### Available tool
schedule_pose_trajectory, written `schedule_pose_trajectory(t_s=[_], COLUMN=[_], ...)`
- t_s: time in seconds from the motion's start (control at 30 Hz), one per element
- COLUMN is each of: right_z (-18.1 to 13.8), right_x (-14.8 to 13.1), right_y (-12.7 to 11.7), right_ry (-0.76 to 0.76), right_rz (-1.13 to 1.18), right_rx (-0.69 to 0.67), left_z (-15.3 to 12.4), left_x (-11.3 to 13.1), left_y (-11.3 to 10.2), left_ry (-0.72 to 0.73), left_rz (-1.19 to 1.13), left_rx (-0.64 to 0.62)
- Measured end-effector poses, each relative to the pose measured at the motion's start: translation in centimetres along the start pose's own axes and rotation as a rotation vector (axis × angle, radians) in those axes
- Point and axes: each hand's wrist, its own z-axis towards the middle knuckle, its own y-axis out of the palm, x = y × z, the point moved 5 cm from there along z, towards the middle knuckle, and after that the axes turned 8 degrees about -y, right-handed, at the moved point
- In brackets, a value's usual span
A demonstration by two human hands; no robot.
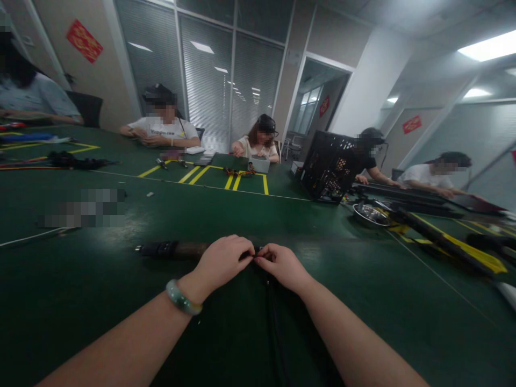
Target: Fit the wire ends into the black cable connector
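Note:
A dark electric screwdriver [161,249] lies crosswise on the green table, its metal tip pointing left. My left hand [226,260] rests over its right part, fingers curled and closed on it. Close beside, my right hand [284,266] pinches at the screwdriver's tail end, where a black cable [274,322] comes out below the fingers and runs toward me. The fingertips of both hands nearly meet, and they hide the joint between cable and tool.
A black computer case [328,166] stands at back right, near a metal bowl [370,214] of small parts. Long black and yellow pieces [455,242] lie farther right. Bundled cables [68,161] are at far left. Several people sit around the table's far side.

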Motion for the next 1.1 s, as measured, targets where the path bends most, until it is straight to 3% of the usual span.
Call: schedule_pose_trajectory(t_s=[0.43, 0.77, 1.1], right_z=[0.04, 0.09, 0.06], right_x=[0.02, -0.22, 0.13], right_y=[0.14, -0.09, 0.15], right_ry=[0.02, 0.007, 0.003], right_rz=[-0.019, -0.04, -0.017], right_rx=[0.027, 0.019, 0.024], left_z=[0.02, -0.06, -0.04], left_x=[-0.31, -0.15, -0.16], left_y=[0.09, 0.1, 0.04], left_ry=[-0.069, -0.007, -0.033], left_rz=[0.02, 0.016, 0.015], left_rx=[-0.008, -0.008, -0.004])
